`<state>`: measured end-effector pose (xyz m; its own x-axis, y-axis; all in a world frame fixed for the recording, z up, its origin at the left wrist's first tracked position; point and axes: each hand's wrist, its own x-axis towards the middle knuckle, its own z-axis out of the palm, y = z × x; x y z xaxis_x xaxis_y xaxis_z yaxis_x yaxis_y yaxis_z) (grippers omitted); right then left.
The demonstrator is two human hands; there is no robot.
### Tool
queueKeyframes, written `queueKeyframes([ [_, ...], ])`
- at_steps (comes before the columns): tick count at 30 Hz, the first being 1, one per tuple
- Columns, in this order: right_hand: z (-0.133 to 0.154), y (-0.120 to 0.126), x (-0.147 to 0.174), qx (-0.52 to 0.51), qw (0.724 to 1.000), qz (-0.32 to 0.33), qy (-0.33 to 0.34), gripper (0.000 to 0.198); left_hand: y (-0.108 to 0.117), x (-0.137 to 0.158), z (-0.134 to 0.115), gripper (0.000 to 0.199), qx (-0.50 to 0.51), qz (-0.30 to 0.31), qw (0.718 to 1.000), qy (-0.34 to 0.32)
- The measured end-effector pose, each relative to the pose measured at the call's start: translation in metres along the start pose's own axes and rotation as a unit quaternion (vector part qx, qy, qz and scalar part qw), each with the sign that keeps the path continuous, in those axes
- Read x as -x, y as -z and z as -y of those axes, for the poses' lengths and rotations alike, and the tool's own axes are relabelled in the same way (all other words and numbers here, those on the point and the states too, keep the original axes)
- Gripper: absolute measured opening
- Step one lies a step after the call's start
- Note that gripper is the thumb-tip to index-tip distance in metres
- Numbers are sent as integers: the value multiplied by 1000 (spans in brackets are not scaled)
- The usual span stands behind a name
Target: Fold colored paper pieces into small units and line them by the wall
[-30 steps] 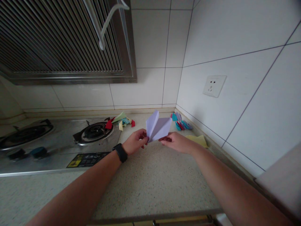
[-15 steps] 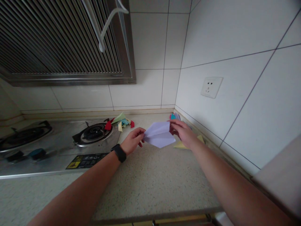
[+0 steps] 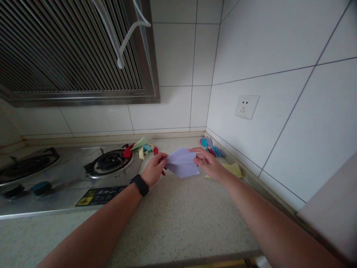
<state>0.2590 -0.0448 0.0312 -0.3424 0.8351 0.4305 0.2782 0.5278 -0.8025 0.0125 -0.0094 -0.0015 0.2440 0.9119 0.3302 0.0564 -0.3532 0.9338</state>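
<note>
Folded lilac paper sheet (image 3: 182,165) is way flatter now, so its crease looks reachable, left hand (image 3: 153,168) pinching one end, right hand (image 3: 211,166) at the other, can't tell if gripping.

Lavender paper (image 3: 181,163); yellow sheet (image 3: 234,170); black wristband (image 3: 141,185); speckled pale counter (image 3: 181,223).

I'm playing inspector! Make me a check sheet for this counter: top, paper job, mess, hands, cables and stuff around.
Surface: speckled countertop, pale.
Job's things: lilac paper, creased and folded, held above the countertop.
Clutter: colourful paper pieces by the right burner; more bundles in the corner; yellow paper partly behind the right hand.
Hands: left hand pinches the lilac paper's left edge; right hand at its right, grip unclear.
Cables: nothing seen.
Surroundings: stove, range hood, wall socket.
</note>
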Motion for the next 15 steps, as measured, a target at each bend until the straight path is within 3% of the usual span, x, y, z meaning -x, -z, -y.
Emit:
queueKeyframes([
  [9, -2, 3, -2, 47, 998, -42, -2, 25, -3, 5, -8, 29, 54, -2, 999, -4],
  [15, -10, 9, -8, -10, 991, -133, -7, 24, 0, 10, -20, 31, 130, 2, 991, 27],
])
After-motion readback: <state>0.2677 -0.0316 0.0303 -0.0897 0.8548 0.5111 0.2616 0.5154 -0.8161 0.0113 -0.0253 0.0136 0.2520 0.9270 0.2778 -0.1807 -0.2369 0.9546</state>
